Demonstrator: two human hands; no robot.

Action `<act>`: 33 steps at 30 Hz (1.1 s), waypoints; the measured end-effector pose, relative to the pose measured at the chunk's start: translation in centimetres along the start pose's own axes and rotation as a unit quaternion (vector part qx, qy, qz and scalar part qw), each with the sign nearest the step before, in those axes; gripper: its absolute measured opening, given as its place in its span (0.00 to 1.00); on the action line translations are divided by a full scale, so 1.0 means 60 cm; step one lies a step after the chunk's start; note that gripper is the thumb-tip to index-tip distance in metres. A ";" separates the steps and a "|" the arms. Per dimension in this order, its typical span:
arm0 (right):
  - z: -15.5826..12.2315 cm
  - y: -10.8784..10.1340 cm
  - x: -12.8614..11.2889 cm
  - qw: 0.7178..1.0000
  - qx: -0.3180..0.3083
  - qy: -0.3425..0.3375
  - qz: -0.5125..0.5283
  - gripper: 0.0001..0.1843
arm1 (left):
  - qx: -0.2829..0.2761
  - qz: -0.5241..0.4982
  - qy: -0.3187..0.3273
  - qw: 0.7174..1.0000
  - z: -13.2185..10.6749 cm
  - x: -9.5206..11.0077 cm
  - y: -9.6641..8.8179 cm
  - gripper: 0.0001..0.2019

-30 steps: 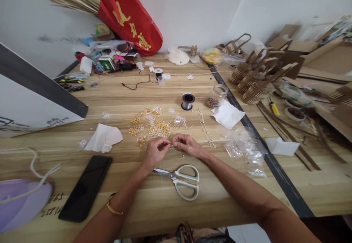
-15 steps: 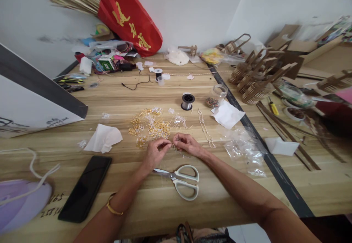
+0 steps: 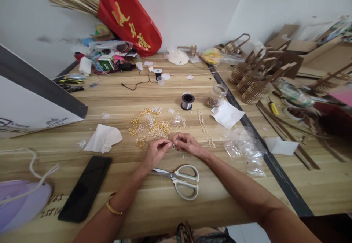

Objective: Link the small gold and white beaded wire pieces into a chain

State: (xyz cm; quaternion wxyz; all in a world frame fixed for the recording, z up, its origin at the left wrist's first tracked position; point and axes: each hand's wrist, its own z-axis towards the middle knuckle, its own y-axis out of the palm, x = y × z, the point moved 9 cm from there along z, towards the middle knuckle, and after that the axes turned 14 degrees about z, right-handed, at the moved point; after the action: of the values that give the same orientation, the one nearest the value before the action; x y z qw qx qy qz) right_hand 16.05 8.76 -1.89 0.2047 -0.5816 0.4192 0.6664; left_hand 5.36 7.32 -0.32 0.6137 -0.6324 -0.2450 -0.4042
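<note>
My left hand [image 3: 156,153] is closed in a pinch, thumb against forefinger. Its fingertips nearly meet those of my right hand [image 3: 187,144], which is pinched too. A thin chain [image 3: 183,155] with small rings hangs from the right fingertips and trails onto the wooden table. Whatever sits between the left fingertips is too small to make out. Just beyond the hands lies a pile of gold and clear jewelry findings [image 3: 158,128], with fine pins [image 3: 179,120] beside it. Scissors [image 3: 176,177] with pale handles rest nearer me. A finished-looking strand [image 3: 204,127] lies to the right.
A wire spool [image 3: 187,101] and a glass jar of beads [image 3: 216,95] stand behind the hands. To the left are a phone [image 3: 85,188] and a crumpled tissue [image 3: 103,138]. Plastic bags [image 3: 244,148] and small woven baskets [image 3: 257,85] occupy the right side.
Both hands stay pinched together in almost the same spot. Nothing else on the table has visibly moved.
</note>
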 end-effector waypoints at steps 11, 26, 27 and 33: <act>0.000 -0.001 -0.001 1.000 0.006 -0.009 -0.003 0.18 | -0.001 -0.012 -0.012 1.000 0.000 0.000 0.002 0.07; 0.003 -0.007 -0.007 0.999 0.039 -0.016 -0.021 0.17 | 0.024 0.003 -0.005 1.000 0.002 -0.004 -0.013 0.07; 0.003 -0.007 -0.007 0.999 0.040 -0.018 -0.022 0.17 | 0.025 0.005 -0.004 1.000 0.002 -0.004 -0.014 0.07; 0.002 -0.007 -0.003 0.998 0.039 -0.023 -0.047 0.15 | 0.034 0.006 -0.006 0.999 0.002 -0.007 -0.017 0.06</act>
State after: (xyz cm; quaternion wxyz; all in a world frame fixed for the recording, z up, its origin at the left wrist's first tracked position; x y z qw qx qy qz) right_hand 16.35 9.12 -1.83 0.2676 -0.5764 0.4121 0.6529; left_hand 4.32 7.64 -0.03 0.6355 -0.6153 -0.2582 -0.3883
